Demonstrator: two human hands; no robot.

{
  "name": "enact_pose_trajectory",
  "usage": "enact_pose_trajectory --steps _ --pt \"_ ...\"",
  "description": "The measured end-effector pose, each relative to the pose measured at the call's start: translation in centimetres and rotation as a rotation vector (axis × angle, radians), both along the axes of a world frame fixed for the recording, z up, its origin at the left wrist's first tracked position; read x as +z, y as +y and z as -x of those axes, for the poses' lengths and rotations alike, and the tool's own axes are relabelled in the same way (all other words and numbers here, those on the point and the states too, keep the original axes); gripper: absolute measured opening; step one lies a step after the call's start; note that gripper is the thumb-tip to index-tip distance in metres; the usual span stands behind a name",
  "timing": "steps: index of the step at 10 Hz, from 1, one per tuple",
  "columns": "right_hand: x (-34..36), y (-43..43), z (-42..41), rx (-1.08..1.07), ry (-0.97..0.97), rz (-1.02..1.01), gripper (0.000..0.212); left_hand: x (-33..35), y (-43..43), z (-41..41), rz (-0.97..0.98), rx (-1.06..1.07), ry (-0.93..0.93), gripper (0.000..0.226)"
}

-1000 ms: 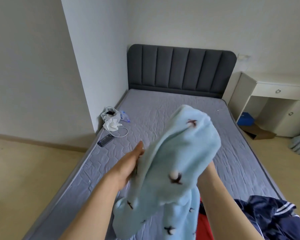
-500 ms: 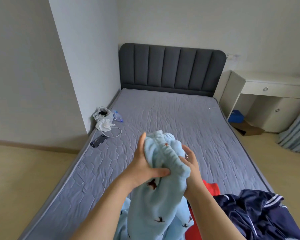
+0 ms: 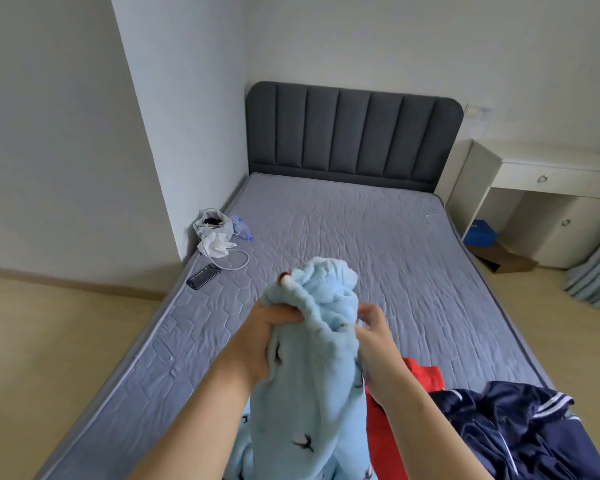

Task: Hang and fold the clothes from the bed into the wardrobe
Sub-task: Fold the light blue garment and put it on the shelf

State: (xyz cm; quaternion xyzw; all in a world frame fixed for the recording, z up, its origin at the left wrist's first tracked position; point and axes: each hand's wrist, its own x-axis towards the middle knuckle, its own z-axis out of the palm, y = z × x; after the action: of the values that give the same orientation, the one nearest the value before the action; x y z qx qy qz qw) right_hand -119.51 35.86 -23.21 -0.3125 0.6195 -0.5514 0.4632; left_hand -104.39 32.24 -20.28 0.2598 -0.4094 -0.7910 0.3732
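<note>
At the left edge of the bed point(image 3: 361, 230) lies a phone point(image 3: 203, 277). The left hand point(image 3: 267, 336), its forearm stretched forward, grips a bunched fold of the light blue fleece garment point(image 3: 312, 362), which is held above the bed's near end. The right hand point(image 3: 374, 337) pinches the garment's other side with curled fingers. A red cloth point(image 3: 425, 375) and a navy jacket point(image 3: 520, 431) lie at the near right corner.

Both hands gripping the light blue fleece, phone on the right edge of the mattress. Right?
Not quite. The left hand and right hand do grip the light blue fleece, but the phone lies near the left edge of the mattress, next to a white cable, as the head view shows.
</note>
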Motion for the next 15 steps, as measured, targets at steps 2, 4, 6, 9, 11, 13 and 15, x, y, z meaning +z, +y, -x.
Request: enact_pose_trajectory --steps 2,4,6,9,11,13,15 --pt "0.4 0.5 0.5 0.241 -0.408 -0.002 0.04 -4.2 -5.3 -0.1 -0.201 0.337 -0.308 0.075" --pt "2.0 0.6 0.1 0.253 -0.51 0.113 0.042 -1.5 -3.4 1.4 -0.114 0.454 -0.411 0.037" --pt "2.4 -0.5 -1.4 0.104 -0.405 0.139 0.03 -1.1 -0.6 1.8 0.083 -0.022 -0.169 0.041" --pt "4.0 -1.9 -0.3 0.026 -0.38 0.23 0.029 -0.2 -3.7 0.7 0.48 -0.119 -0.535 0.092" --pt "11.3 -5.2 2.0 0.0 -0.11 0.286 0.011 8.5 -9.0 -0.1 0.702 -0.113 -0.747 0.071" --pt "19.2 -8.5 4.7 -0.091 0.294 0.381 0.032 18.1 -13.3 -3.2 1.242 -0.142 -1.323 0.048" --pt "24.4 -10.3 6.6 -0.076 0.61 0.468 0.046 25.9 -16.7 -7.2 1.635 0.098 -1.617 0.011"
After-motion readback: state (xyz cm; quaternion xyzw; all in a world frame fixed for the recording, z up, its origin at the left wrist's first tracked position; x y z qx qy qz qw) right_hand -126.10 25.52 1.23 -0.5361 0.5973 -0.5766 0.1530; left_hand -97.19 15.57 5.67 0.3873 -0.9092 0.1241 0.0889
